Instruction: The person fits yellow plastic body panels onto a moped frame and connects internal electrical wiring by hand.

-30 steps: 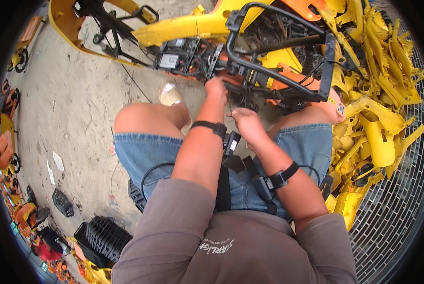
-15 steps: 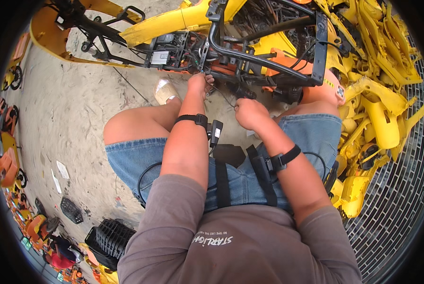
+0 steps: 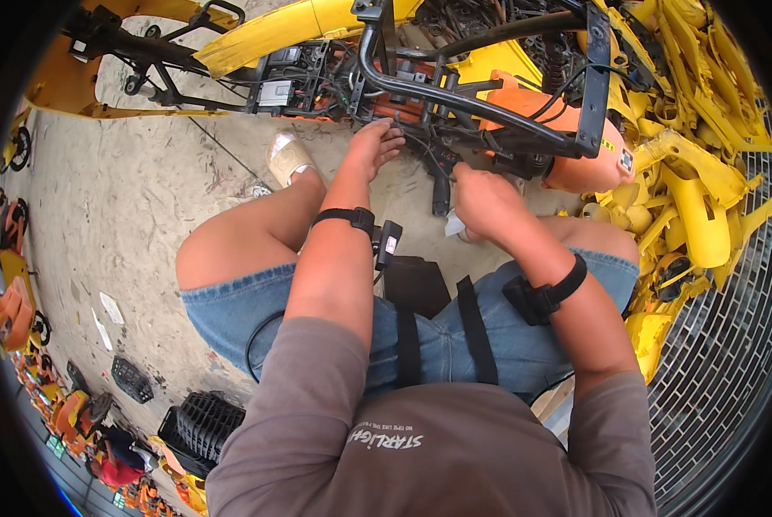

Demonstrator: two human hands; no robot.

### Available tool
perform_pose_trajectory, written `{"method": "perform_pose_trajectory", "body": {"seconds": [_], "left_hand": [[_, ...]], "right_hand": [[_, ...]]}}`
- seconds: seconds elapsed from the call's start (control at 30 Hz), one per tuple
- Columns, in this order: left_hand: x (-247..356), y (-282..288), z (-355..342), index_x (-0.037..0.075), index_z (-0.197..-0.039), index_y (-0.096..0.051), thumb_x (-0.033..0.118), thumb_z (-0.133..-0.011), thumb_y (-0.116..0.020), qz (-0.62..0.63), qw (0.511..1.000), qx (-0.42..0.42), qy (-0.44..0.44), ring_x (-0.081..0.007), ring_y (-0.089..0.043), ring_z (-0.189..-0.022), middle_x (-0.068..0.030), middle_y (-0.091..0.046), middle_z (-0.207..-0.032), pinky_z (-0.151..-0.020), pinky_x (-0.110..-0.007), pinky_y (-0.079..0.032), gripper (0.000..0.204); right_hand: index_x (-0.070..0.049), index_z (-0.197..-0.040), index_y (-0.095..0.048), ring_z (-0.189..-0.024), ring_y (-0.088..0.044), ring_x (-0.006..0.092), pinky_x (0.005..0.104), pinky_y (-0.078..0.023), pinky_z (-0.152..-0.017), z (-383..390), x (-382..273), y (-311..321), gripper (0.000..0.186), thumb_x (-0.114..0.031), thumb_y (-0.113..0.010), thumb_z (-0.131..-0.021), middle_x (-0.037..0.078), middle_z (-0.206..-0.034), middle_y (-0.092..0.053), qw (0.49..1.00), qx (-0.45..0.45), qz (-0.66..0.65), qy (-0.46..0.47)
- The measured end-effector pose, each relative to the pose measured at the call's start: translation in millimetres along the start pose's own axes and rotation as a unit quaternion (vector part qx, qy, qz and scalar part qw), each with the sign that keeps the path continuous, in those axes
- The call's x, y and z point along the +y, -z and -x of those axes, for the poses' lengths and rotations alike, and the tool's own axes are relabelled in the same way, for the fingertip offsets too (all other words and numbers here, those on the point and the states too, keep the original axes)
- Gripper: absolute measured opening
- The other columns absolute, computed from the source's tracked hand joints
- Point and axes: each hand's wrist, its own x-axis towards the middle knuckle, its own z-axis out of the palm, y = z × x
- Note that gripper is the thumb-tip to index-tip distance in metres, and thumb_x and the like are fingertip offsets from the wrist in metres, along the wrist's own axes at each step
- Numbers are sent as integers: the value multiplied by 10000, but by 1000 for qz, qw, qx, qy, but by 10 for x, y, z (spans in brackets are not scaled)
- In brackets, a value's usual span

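I sit over a stripped vehicle frame of black tubes [image 3: 455, 90] with orange and yellow body parts around it. My left hand [image 3: 373, 142] reaches up to the tangle of black wires and parts [image 3: 412, 129] under the tube, its fingers curled on them. My right hand [image 3: 480, 202] is closed around a black handle-like part [image 3: 440, 185] hanging from the same tangle, with a small white piece [image 3: 453, 227] showing below the fist. Both wrists carry black straps with small devices.
A heap of yellow plastic body panels [image 3: 704, 198] lies at the right on a paved floor. An orange housing [image 3: 584, 155] sits by my right knee. Black crates [image 3: 201, 422] and small orange and yellow ride-on cars [image 3: 15, 302] line the left edge of the sandy ground.
The view has shifted down and closer to the frame. My left hand has moved from the wiring at the left toward the middle; my right hand has closed on the black part.
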Motion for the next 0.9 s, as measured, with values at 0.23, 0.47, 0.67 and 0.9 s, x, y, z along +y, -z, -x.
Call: {"method": "perform_pose_trajectory", "body": {"seconds": [0.23, 0.47, 0.67, 0.9], "left_hand": [[111, 596, -530, 56, -1239, -646, 198, -958, -528, -373, 892, 188, -171, -321, -697, -957, -163, -720, -1089, -816, -429, -546, 337], [535, 586, -670, 18, -1092, -649, 224, -918, -545, -594, 666, 181, -413, -480, -624, -1011, -268, -669, -1107, -874, -536, -511, 290], [680, 552, -686, 65, -1174, -657, 245, -934, -507, -687, 660, 198, -230, -443, -641, -1079, -233, -691, -1138, -925, -516, -511, 335], [636, 438, -606, 184, -1280, -658, 237, -962, -454, -691, 673, 216, -152, -384, -645, -1131, -188, -689, -1207, -954, -486, -506, 382]], "right_hand": [[-11, -974, -550, -853, -681, 454, 546, -534, -754, -316, -29, -331, 147, -27, -488, -841, 245, -883, -695, 995, 41, -89, 15], [-47, -921, -611, -805, -718, 366, 466, -571, -684, -669, -171, -545, 114, -101, -525, -868, 173, -855, -716, 987, 142, -3, 69], [-38, -920, -636, -789, -736, 307, 427, -580, -640, -867, -373, -586, 116, -100, -573, -845, 128, -847, -722, 986, 144, 55, 58], [-57, -964, -736, -777, -742, 265, 387, -570, -631, -1075, -454, -554, 185, -98, -599, -848, 107, -876, -759, 989, 111, 96, -20]]}}
